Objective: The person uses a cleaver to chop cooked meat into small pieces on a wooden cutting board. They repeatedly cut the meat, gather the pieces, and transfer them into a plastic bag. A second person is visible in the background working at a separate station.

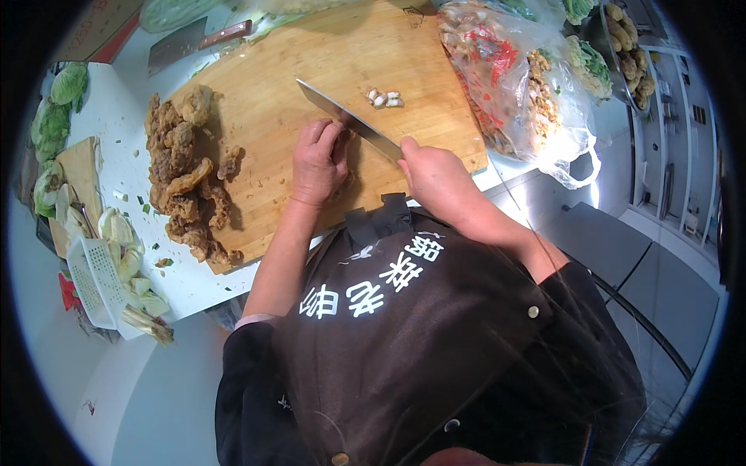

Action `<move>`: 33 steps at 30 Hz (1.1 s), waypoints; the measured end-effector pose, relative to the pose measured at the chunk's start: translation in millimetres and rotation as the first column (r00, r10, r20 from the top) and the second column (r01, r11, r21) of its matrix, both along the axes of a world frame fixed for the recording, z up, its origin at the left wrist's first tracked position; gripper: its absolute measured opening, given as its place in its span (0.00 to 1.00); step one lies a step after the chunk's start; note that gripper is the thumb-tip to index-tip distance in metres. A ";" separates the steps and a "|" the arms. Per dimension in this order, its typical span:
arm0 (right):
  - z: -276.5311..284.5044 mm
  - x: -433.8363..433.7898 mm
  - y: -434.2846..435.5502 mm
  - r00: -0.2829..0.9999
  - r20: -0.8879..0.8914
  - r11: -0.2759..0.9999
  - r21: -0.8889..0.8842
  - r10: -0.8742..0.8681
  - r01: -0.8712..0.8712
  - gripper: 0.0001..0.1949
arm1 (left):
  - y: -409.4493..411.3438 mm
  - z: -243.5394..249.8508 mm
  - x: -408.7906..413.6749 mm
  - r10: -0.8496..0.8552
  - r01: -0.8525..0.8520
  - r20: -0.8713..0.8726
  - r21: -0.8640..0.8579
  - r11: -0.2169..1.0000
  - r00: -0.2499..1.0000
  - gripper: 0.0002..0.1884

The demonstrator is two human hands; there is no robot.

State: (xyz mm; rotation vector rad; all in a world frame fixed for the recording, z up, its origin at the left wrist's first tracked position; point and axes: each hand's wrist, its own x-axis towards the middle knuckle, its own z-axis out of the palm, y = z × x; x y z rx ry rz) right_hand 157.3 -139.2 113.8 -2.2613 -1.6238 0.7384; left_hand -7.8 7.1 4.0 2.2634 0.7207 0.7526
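Observation:
My right hand (pixel 434 175) grips the handle of a kitchen knife (pixel 355 123), its broad blade slanting to the far left over the wooden cutting board (pixel 326 52). Just left of the blade, the bent fingers of my left hand (pixel 319 160) press on a brown piece of fried meat (pixel 348 140), mostly hidden beneath them. Beyond the blade lies a small group of cut slices (pixel 384 98) with white insides. A heap of battered, fried meat pieces (pixel 180 154) covers the board's left side, and one loose piece (pixel 230 162) lies beside it.
A cleaver (pixel 180 45) rests behind the board's far left edge. At right, a clear plastic bag (pixel 495 76) holds chopped pieces, near cauliflower (pixel 588 67) and a metal bowl of potatoes (pixel 626 52). Cabbages (pixel 70 83) and a white perforated basket (pixel 93 279) stand left.

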 end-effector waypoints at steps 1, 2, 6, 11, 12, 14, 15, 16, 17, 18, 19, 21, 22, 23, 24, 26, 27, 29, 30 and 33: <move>-4.2 -0.7 2.6 1.000 0.005 1.000 0.002 0.006 -0.006 0.07 | -1.0 -0.9 2.1 -0.003 0.003 0.009 -0.011 1.000 1.000 0.14; -14.3 -1.0 9.1 1.000 0.009 1.000 -0.003 0.008 -0.008 0.08 | -2.2 -1.3 3.5 0.003 -0.003 0.020 -0.030 1.000 1.000 0.14; -44.4 -8.5 26.9 0.998 0.034 0.998 0.035 -0.049 0.048 0.11 | -5.6 -1.3 4.9 0.015 -0.013 0.029 -0.091 0.996 0.999 0.14; -49.5 2.7 20.0 0.969 -0.033 0.959 0.135 -0.246 0.248 0.12 | -5.8 -3.8 -0.6 0.029 -0.030 -0.013 -0.054 0.998 0.999 0.16; -51.2 5.6 16.0 0.955 -0.054 0.941 0.160 -0.292 0.297 0.12 | -5.6 -2.2 2.7 0.030 -0.031 -0.014 -0.024 0.999 0.999 0.17; -49.0 11.8 8.3 0.936 -0.158 0.911 0.228 -0.314 0.344 0.12 | -2.0 -1.6 4.0 0.036 -0.036 0.008 0.022 0.999 0.999 0.16; -39.0 12.5 5.2 0.959 -0.111 0.942 0.191 -0.260 0.278 0.12 | -3.0 -4.9 4.6 0.038 -0.038 0.002 -0.030 0.999 0.999 0.16; -25.6 12.4 3.3 0.978 -0.078 0.967 0.152 -0.194 0.204 0.12 | -4.0 -7.2 0.2 0.049 -0.049 -0.014 -0.078 0.996 0.999 0.16; -13.2 12.5 1.6 0.991 -0.049 0.985 0.111 -0.125 0.129 0.11 | -5.4 -8.6 -2.9 0.059 -0.062 -0.031 -0.124 0.990 0.998 0.15; -2.6 10.3 2.6 0.996 -0.049 0.996 0.050 -0.073 0.075 0.11 | -2.9 -7.2 -3.4 0.053 -0.057 -0.029 -0.135 0.989 0.998 0.14; 5.6 8.7 1.1 0.998 -0.038 0.998 0.024 -0.057 0.058 0.11 | -2.6 -5.6 -1.0 0.041 -0.042 -0.014 -0.087 0.995 0.999 0.14; 13.6 7.9 -2.5 0.999 -0.031 1.000 -0.018 -0.013 0.013 0.11 | -2.5 -1.9 3.5 0.026 -0.026 0.003 0.023 0.999 1.000 0.14; 10.1 7.7 -1.9 0.999 -0.047 1.000 -0.006 -0.015 0.015 0.11 | -1.8 -1.3 2.4 0.030 -0.030 0.000 0.020 0.999 1.000 0.13; 4.9 7.2 -0.9 0.998 -0.063 1.000 0.006 -0.015 0.016 0.11 | -0.9 -0.7 0.6 0.035 -0.035 -0.004 0.018 0.999 0.999 0.13; 2.9 9.2 -1.0 0.998 -0.067 1.000 0.006 -0.019 0.020 0.11 | -2.2 -1.3 2.6 0.037 -0.037 0.004 0.003 0.999 0.999 0.13; 0.2 5.8 6.9 0.999 -0.040 0.999 -0.022 0.030 -0.031 0.11 | -2.6 -7.9 -0.6 0.062 -0.062 0.001 -0.032 0.998 0.998 0.13; -1.6 2.5 12.7 0.998 -0.028 0.998 -0.038 0.057 -0.058 0.11 | -3.6 -9.9 -1.9 0.076 -0.076 -0.001 -0.052 0.996 0.997 0.12; -28.4 -6.1 24.4 0.999 0.012 0.999 -0.014 0.031 -0.030 0.11 | -4.9 -5.4 2.1 0.061 -0.062 -0.012 -0.074 0.995 0.998 0.12; -41.2 -8.6 27.8 0.999 0.027 1.000 0.010 0.021 -0.021 0.11 | -3.9 -3.0 3.7 0.058 -0.059 -0.023 -0.075 0.995 0.998 0.12; -51.1 -14.3 30.3 0.998 0.038 0.994 0.099 -0.039 0.035 0.10 | -5.2 -4.4 3.2 0.066 -0.065 0.013 -0.054 0.996 0.998 0.12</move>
